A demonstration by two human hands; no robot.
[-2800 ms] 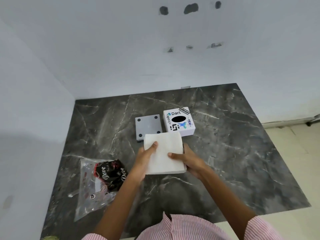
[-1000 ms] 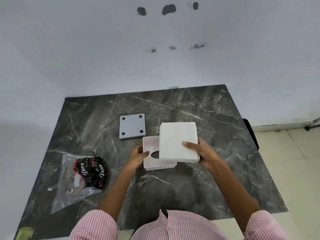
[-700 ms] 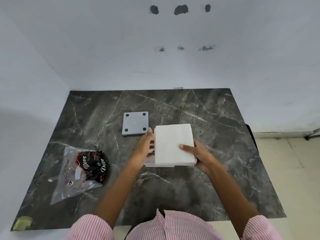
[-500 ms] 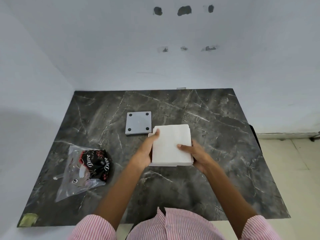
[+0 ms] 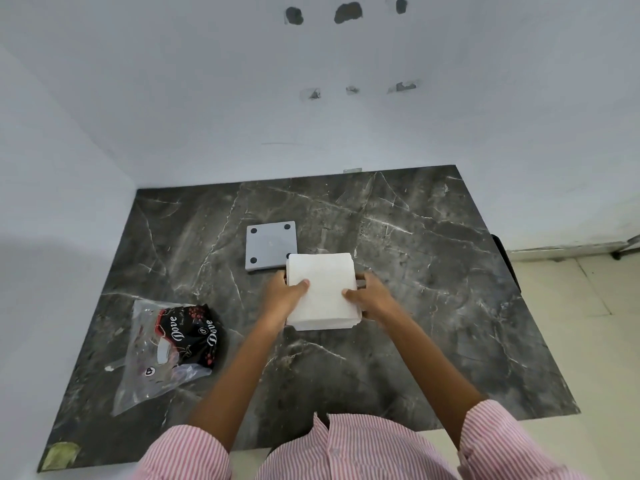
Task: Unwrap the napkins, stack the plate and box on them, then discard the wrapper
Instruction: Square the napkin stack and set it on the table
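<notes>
head view, left to right: one clear wrapper [image 5: 162,351] lies open on the dark marble table [image 5: 433,306], black dove print on it, same spot as half a second ago. my left hand [image 5: 285,296] grips the left edge of the napkins [image 5: 322,289], thumb laid flat on top, other fingers tucked under or behind, can't tell how far. one white napkin stack, sitting between both hands at the table's middle, top face a bit more tilted toward me than before. behind it, one grey square plate [image 5: 268,245] flat on the table, four black dots at its corners, near corner now just covered by the napkins' far left edge; earlier a thin gap showed. my right hand [image 5: 372,299] holds the right edge, thumb pressed on top, fingers wrapped round the side. one box, mostly hidden under the napkins now, only a pale sliver by my right fingers; a second ago its open side stuck out to the left. two striped sleeves [image 5: 187,455] at the bottom.
</notes>
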